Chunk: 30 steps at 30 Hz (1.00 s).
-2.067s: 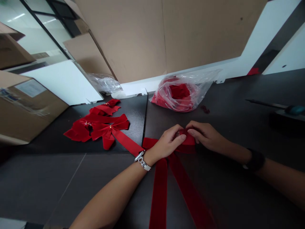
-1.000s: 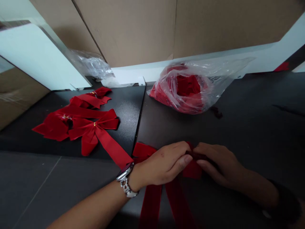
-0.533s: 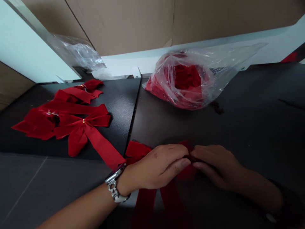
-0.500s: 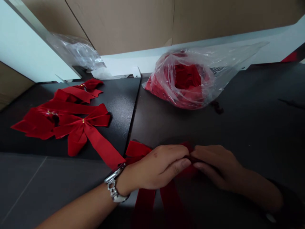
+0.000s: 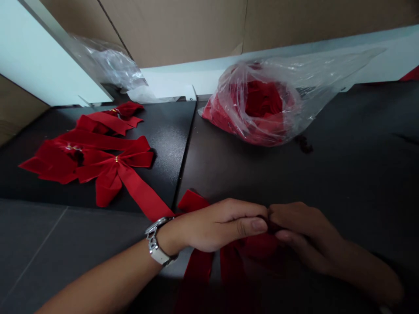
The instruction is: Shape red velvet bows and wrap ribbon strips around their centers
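Over the dark tabletop, my left hand [image 5: 225,224] is closed on a red ribbon bow [image 5: 198,266], thumb along its fingers. A watch circles the left wrist. My right hand [image 5: 304,233] meets it fingertip to fingertip and pinches part of the same bow; a dark bit shows between the thumb and forefinger. One loop pokes out above my left hand and two tails hang below it. The bow's middle is hidden under my hands. Finished-looking red bows [image 5: 116,159] with gold ties lie in a pile to the left.
A clear plastic bag [image 5: 225,117] of red ribbon stands open at the back. Crumpled clear plastic [image 5: 114,65] lies behind the bows. Brown cardboard [image 5: 190,30] and a white panel [image 5: 42,52] border the tabletop [image 5: 343,161]. A small dark scrap [image 5: 304,144] lies beside the bag.
Both hands have shifted slightly to the right and pressed closer together, still on the bow. A red loop shows more below them. The camera view has moved a little.
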{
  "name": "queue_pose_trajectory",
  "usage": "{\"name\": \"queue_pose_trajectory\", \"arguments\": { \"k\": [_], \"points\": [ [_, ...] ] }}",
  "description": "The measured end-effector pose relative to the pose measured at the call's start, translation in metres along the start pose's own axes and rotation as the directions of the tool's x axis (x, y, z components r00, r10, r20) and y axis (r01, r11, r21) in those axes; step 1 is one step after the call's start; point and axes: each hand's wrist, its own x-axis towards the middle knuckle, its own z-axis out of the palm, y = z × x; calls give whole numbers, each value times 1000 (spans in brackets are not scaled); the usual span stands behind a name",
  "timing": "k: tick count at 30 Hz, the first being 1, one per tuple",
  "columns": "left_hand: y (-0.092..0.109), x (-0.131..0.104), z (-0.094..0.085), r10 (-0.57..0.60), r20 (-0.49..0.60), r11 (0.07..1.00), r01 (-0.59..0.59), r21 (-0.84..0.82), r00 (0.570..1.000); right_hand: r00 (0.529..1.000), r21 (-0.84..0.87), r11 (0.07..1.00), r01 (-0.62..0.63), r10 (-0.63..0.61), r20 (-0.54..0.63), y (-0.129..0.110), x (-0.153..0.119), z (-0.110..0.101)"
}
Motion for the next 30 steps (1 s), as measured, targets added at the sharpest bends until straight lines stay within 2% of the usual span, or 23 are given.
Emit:
{"name": "queue_pose_trajectory", "arguments": {
  "k": [5,8,12,17,22,30],
  "points": [
    [1,0,0,22,32,997,-20,-74,999,1000,-9,1000,25,-25,-18,1,-1,2],
    [1,0,1,33,6,994,-32,-106,999,997,-21,998,55,-56,-50,0,1,2],
    [-2,2,4,24,-98,994,-34,-108,995,991,-83,993,83,-91,-98,-3,4,0],
    [-5,5,7,71,-271,985,-111,-135,960,979,-188,976,108,-138,-153,1,2,1],
    [-9,6,6,116,-338,978,-166,-122,934,983,-114,992,48,-67,-171,12,-4,7],
    [-13,8,9,156,-442,941,-269,-206,883,945,-111,993,-37,-2,-328,11,-1,6]
  ]
}}
